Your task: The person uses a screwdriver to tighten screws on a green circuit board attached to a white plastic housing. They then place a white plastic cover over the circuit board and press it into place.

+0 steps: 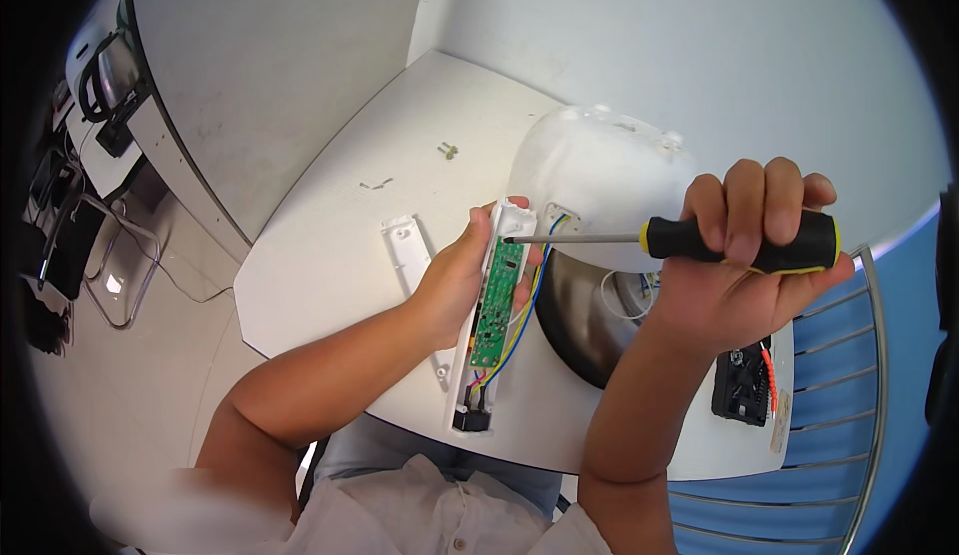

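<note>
My left hand [462,280] grips a long white plastic housing [462,380] near its upper end, thumb on one side and fingers behind. Inside the housing lies a green circuit board [494,305], with blue and yellow wires [532,305] running along its right side. A small black part [472,419] sits at the lower end. In my right hand [744,255] is a screwdriver [689,239] with a black and yellow handle, held level. Its tip meets the board's upper end; whether it sits on a screw is too small to tell.
A white housing cover [408,255] lies left of my hands on the white table [310,295]. Small screws [449,150] lie farther back. Behind my right hand stand a white rounded shell [589,165] and a dark metal bowl-shaped part [574,325]. At right is a black bit case [741,385].
</note>
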### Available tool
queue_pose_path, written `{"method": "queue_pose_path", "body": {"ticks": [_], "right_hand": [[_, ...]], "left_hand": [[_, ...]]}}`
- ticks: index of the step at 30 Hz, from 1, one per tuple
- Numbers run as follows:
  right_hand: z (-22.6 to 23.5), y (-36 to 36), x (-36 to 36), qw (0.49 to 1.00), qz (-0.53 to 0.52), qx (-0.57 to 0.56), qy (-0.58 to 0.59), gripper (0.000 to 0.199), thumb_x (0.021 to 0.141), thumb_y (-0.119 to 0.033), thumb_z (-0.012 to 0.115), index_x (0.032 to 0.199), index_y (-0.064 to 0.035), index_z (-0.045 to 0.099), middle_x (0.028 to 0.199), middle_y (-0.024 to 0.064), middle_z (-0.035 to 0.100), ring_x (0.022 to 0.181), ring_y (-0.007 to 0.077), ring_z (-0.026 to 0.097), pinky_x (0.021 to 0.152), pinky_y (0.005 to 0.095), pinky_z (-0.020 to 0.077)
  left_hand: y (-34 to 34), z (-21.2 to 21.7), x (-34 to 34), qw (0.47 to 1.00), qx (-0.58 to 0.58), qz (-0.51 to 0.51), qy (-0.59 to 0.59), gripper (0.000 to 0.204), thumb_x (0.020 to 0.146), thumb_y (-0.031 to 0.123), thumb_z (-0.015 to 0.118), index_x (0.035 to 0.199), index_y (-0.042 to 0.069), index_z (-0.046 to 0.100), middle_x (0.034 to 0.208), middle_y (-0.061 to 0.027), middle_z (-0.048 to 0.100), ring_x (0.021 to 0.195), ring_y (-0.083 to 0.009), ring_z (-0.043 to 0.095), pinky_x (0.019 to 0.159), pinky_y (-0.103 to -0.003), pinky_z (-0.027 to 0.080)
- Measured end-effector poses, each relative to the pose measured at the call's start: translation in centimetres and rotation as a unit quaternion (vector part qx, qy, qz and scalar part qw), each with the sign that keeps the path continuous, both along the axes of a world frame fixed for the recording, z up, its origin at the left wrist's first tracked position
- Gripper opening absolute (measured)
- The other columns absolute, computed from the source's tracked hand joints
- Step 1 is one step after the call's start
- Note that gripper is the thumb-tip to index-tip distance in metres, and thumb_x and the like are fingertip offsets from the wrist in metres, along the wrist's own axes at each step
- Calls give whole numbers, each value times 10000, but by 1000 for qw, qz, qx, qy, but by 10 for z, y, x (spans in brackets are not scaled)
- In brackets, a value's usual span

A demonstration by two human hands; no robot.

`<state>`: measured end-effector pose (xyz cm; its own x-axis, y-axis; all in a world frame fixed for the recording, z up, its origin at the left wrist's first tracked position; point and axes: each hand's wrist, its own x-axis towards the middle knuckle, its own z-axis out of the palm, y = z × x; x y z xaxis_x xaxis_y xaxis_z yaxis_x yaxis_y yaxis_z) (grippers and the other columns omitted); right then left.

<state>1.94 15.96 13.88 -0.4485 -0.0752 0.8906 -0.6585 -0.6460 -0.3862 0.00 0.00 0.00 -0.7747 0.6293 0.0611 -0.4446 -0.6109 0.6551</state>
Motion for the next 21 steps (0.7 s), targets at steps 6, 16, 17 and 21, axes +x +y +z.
{"method": "queue_pose_path", "body": {"ticks": [6,16,17,21], "right_hand": [[8,-2,10,998,-5,57,-4,520,806,-516,559,1026,-49,491,815,35,456,582,117,452,477,212,366],[1,7,4,997,-36,-31,-66,488,913,-465,359,1141,-43,450,918,86,502,803,207,493,767,371,444],[0,4,5,997,-29,-16,-70,454,916,-434,397,1147,-47,453,913,82,490,806,199,469,779,365,423],[-3,8,1,1000,-16,11,1,442,942,-410,332,1189,-58,434,897,79,496,766,202,463,682,329,410]], "left_hand": [[-5,4,-3,1000,11,0,7,600,868,603,264,1300,191,325,932,-75,552,614,-168,539,533,-276,461],[2,2,2,999,1,-36,4,579,885,574,271,1315,188,306,945,-73,544,640,-167,550,537,-274,472],[2,1,2,999,0,-40,0,561,892,561,274,1308,187,311,940,-67,548,643,-159,552,542,-270,471],[4,-1,1,998,26,-48,-17,515,911,522,285,1299,186,316,939,-58,556,649,-149,558,542,-267,472]]}}
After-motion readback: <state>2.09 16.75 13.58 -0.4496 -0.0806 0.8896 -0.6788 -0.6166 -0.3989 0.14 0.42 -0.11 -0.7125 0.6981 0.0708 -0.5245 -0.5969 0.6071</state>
